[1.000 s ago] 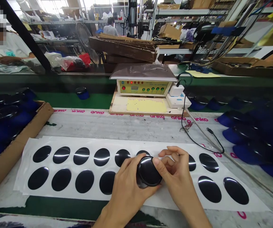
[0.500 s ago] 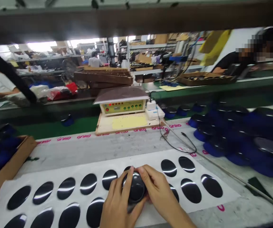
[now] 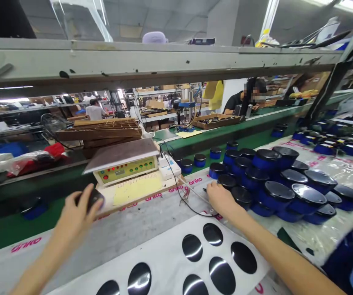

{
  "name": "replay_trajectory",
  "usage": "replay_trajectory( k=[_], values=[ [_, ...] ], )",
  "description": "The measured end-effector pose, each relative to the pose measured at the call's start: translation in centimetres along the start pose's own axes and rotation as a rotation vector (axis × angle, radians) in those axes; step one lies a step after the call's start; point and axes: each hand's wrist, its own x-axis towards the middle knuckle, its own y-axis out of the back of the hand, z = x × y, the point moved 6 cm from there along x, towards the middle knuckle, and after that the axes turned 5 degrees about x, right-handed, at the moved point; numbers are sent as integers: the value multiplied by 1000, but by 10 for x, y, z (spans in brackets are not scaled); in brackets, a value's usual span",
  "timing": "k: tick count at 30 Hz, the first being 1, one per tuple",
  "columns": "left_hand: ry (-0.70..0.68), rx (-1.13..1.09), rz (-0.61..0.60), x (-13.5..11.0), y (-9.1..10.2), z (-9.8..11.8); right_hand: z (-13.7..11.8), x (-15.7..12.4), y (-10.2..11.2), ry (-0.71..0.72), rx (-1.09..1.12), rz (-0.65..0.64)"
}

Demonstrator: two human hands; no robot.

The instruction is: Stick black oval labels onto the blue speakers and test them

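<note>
Sheet of black ovals (image 3: 176, 262) at 6 o'clock, closest of all, white backing flat on the bench (image 3: 112, 241), no hand on it. Left hand (image 3: 78, 211) at 8 o'clock, narrow grip, fingers closed round a small black tin (image 3: 94, 198), tilted and half hidden, just short of the yellow pad (image 3: 136, 190). Right hand (image 3: 221, 200) at 4 o'clock, palm down, fingers curled in tight; can't tell if anything's in there, tbh. Pile of blue tins (image 3: 274, 196) with shiny black lids right beside it at 3 to 4 o'clock, stacked on plastic film (image 3: 348, 172). Black cable (image 3: 176, 196) looping in just past those fingers. Control box (image 3: 125, 172) at 9 o'clock, red lights and green buttons, white socket (image 3: 167, 166) next to it. Way back, cardboard tray (image 3: 216, 121) at 2 o'clock, co-worker in black (image 3: 233, 102) beyond it, and another in white (image 3: 95, 110) at 10 o'clock.
</note>
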Motion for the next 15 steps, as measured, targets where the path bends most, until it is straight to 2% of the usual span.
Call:
replay_trajectory(
  k=[2,4,7,9,11,12,14,15],
  values=[
    [101,19,59,49,4,-19,3,4,-4,53,-12,30],
    [187,13,125,73,-1,-32,-4,1,-1,129,-8,72],
    [275,-24,271,81,-5,-35,-30,-13,12,292,27,123],
    [274,-58,399,83,5,-21,-52,-25,17,441,61,120],
    [172,-92,498,88,19,14,-71,-40,13,625,82,87],
    [74,-107,514,91,22,40,-77,-47,9,709,80,69],
    [-211,-123,433,95,14,114,-82,-59,-3,857,84,29],
    [-367,-118,350,93,-1,157,-80,-64,-10,911,96,12]
  ],
)
